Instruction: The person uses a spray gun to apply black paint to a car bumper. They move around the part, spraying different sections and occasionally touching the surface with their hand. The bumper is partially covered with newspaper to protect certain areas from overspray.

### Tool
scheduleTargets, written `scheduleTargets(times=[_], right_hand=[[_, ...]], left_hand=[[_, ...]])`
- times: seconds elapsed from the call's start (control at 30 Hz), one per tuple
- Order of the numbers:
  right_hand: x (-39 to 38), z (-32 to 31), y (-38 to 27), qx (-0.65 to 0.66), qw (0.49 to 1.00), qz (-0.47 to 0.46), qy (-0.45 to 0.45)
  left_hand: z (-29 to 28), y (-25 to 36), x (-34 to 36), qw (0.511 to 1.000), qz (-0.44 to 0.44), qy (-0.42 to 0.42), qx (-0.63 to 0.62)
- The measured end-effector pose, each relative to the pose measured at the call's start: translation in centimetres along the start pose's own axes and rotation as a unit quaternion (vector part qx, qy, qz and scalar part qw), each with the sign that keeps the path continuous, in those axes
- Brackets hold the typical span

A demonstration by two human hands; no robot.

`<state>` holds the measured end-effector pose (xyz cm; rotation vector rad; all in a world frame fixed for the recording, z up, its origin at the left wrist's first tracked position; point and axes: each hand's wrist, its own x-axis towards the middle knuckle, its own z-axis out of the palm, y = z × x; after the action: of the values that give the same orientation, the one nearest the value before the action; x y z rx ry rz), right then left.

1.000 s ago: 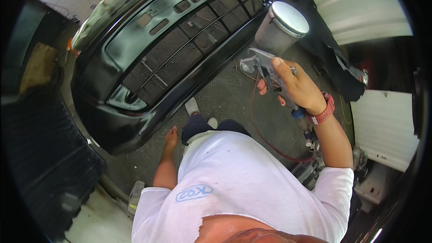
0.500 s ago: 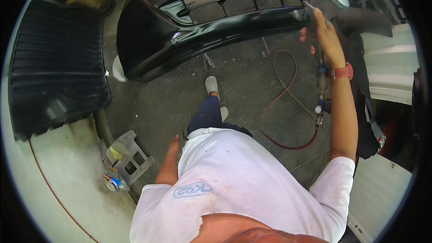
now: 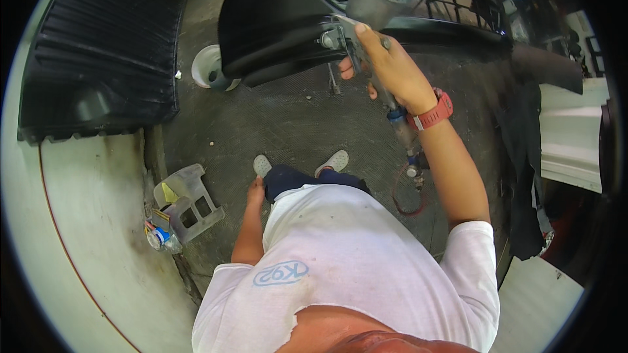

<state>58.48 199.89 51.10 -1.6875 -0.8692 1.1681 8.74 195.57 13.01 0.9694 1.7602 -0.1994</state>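
Note:
My right hand (image 3: 390, 72), raised ahead of me, is wrapped round the grip of a spray gun (image 3: 379, 3) with a cup on top. The gun's nozzle points left, and fingers show around its trigger. Behind the gun is a glossy black car bumper (image 3: 281, 33) with an open grille, apart from my hand. A hose fitting (image 3: 412, 170) with a reddish hose (image 3: 400, 206) hangs below the grip. My left hand (image 3: 256, 189) hangs low beside my thigh; its fingers are too small and foreshortened to read.
A ribbed black panel (image 3: 101, 59) stands at the left, by a pale surface (image 3: 85, 222). A white bucket (image 3: 207, 65) is near the bumper's left end. On the floor at left sit a grey plastic stool (image 3: 193, 202) and a bottle (image 3: 160, 238). Dark cloth (image 3: 521, 170) hangs at right.
My right hand has swung left with the spray gun. The view has shifted, so the bumper appears further right and the bucket shows more. My feet now stand side by side.

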Motion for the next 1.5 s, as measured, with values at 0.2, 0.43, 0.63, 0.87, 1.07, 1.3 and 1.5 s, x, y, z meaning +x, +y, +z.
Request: scheduleTargets(times=[0.2,0.43,0.63,0.87,1.07,1.3,1.5], right_hand=[[-1.0,10.8,0.5,0.117,0.992,0.002,0.053],[-2.9,21.2,4.1,0.096,0.957,0.059,0.266],[-4.2,31.3,12.2,0.080,0.885,0.098,0.448],[4.0,44.5,14.0,-0.059,0.891,0.063,0.446],[14.0,54.2,14.1,0.030,0.943,0.123,0.307],[19.0,60.6,11.1,0.127,0.905,0.249,0.321],[18.6,70.7,11.4,0.271,0.756,0.280,0.526]], left_hand=[[-9.9,1.1,3.0,0.992,0.112,0.022,0.061],[-29.7,-3.4,7.1,0.977,0.205,0.061,0.008],[-44.3,19.4,-11.9,0.866,0.487,-0.112,0.022],[-50.7,31.9,-21.2,0.453,0.681,-0.559,0.137],[-58.3,38.9,-17.4,0.473,0.711,-0.485,0.190],[-67.5,42.4,-2.6,0.692,0.607,-0.391,0.002],[-70.7,46.9,21.7,0.845,0.407,-0.347,-0.009]])
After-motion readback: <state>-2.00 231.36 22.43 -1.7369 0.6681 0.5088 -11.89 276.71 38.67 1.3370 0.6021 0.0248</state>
